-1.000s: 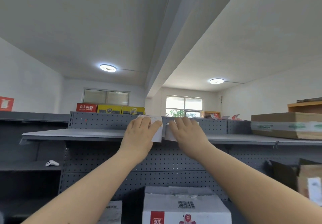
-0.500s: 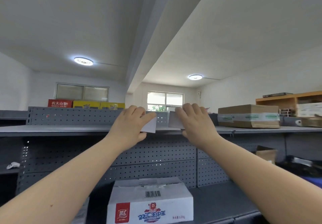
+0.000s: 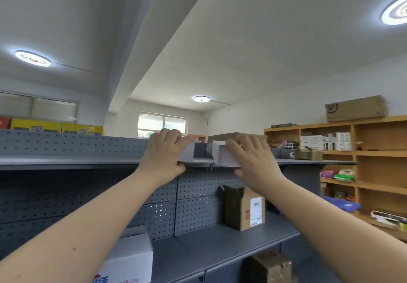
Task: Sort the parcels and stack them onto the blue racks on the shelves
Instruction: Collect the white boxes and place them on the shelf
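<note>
My left hand (image 3: 164, 154) grips a small white parcel (image 3: 187, 154) at the front edge of the grey top shelf (image 3: 66, 161). Beside it, my right hand (image 3: 251, 158) grips a second white parcel (image 3: 224, 156) on the same edge. A dark gap separates the two parcels. Just behind my right hand a flat brown cardboard box (image 3: 222, 137) lies on the top shelf. My fingers cover most of each parcel's top. A blue tray (image 3: 343, 204) shows on the right, below the wooden shelving.
An open brown carton with a label (image 3: 244, 208) stands on the middle shelf. Lower left is a white printed carton (image 3: 130, 258), and lower down a taped brown box (image 3: 273, 267). Wooden shelving (image 3: 374, 155) at right carries an SF carton (image 3: 355, 108). Yellow boxes (image 3: 57, 126) sit far left.
The view has swung right, bringing the wooden shelving in. My hands have moved apart along the top shelf edge, and the gap between the two white parcels has widened.
</note>
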Tool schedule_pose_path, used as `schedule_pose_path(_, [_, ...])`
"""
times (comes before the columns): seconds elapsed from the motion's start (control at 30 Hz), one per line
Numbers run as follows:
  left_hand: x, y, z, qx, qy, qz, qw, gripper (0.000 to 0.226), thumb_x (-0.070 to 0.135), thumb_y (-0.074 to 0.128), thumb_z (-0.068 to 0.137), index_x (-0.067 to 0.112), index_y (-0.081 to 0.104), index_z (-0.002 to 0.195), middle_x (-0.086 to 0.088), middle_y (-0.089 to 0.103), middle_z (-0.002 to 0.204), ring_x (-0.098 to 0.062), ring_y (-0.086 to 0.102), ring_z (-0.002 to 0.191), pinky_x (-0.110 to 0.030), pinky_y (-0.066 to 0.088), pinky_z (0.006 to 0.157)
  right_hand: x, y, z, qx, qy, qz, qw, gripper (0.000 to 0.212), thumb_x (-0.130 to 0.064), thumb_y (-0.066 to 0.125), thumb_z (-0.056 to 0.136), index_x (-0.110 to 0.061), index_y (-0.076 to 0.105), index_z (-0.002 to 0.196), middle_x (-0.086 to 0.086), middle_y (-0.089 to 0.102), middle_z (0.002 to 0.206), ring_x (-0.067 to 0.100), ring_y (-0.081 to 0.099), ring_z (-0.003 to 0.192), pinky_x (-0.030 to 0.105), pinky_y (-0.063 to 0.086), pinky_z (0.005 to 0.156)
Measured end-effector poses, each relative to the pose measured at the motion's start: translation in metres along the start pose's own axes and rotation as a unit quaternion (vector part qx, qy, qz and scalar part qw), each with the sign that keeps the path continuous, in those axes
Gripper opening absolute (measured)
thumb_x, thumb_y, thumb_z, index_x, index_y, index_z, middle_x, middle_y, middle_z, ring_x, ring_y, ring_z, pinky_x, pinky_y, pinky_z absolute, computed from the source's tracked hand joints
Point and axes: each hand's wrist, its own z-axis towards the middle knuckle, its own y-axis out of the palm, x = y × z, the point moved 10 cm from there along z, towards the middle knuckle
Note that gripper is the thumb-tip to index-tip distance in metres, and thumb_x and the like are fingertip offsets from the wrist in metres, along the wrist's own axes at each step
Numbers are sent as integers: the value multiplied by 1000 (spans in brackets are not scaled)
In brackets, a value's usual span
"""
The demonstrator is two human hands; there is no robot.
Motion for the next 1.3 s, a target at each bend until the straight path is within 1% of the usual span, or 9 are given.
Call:
schedule_pose_path(0.13, [60, 29, 27, 11, 6, -25, 1000, 77, 30, 83, 50, 24, 53, 121, -3, 56, 101, -28, 51, 92, -41, 43, 77, 59, 11, -42, -48, 1, -50, 998, 73, -23, 84, 55, -18, 51, 120, 7, 54, 109, 27, 52, 93, 40, 48, 78])
schedule_pose_path(0.3, [137, 71, 58, -21, 9, -77, 997, 75, 38, 81, 59, 25, 50, 127, -3, 54, 109, -27, 45, 101, -44, 39, 83, 134, 7, -86, -53, 45, -69, 995, 76, -18, 85, 49, -15, 54, 118, 9, 56, 106, 31, 54, 93, 44, 49, 78])
schedule_pose_path(0.5, [227, 109, 83, -12, 30, -112, 993, 74, 37, 79, 59, 26, 49, 126, -5, 55, 111, -31, 49, 105, -45, 38, 83, 208, 13, -144, -85, 75, -93, 989, 77, -18, 86, 49, -14, 54, 119, 10, 56, 108, 33, 54, 95, 46, 48, 80])
schedule_pose_path(0.63, [280, 134, 94, -34, 36, -150, 987, 71, 35, 75, 64, 24, 48, 129, -6, 53, 113, -29, 46, 106, -42, 35, 83, 247, 23, -182, -120, 96, -84, 985, 74, -23, 84, 58, -16, 52, 124, 8, 54, 112, 32, 51, 101, 45, 46, 83])
schedule_pose_path(0.73, [311, 152, 101, -43, 35, -180, 982, 69, 33, 73, 65, 23, 49, 129, -5, 53, 112, -30, 45, 106, -42, 34, 82, 272, 26, -208, -150, 112, -77, 979, 71, -24, 81, 66, -18, 49, 129, 7, 51, 115, 30, 47, 104, 42, 43, 85])
schedule_pose_path(0.87, [355, 171, 108, -31, 53, -193, 979, 68, 30, 76, 60, 22, 54, 124, -6, 56, 107, -32, 48, 101, -43, 34, 81, 304, 29, -242, -161, 138, -80, 974, 70, -18, 81, 64, -16, 52, 128, 8, 52, 112, 32, 49, 101, 44, 43, 83])
schedule_pose_path(1.07, [405, 211, 114, -84, 26, -254, 963, 67, 38, 69, 68, 28, 46, 130, 0, 50, 116, -26, 42, 108, -41, 33, 88, 340, 47, -279, -167, 166, -87, 968, 72, -20, 84, 59, -14, 55, 125, 9, 55, 111, 33, 51, 100, 43, 45, 82])
schedule_pose_path(1.2, [427, 245, 119, -86, 30, -274, 957, 66, 34, 71, 66, 26, 49, 128, -1, 51, 112, -28, 43, 105, -41, 33, 86, 362, 69, -304, -173, 204, -79, 960, 68, -22, 77, 71, -19, 48, 132, 6, 50, 118, 29, 44, 110, 42, 40, 91])
schedule_pose_path(1.3, [440, 270, 124, -72, 26, -291, 954, 64, 32, 74, 65, 26, 50, 125, -1, 51, 111, -28, 43, 105, -41, 33, 85, 380, 89, -325, -175, 257, -56, 949, 64, -25, 69, 80, -24, 39, 136, 3, 43, 123, 25, 37, 114, 41, 35, 97])
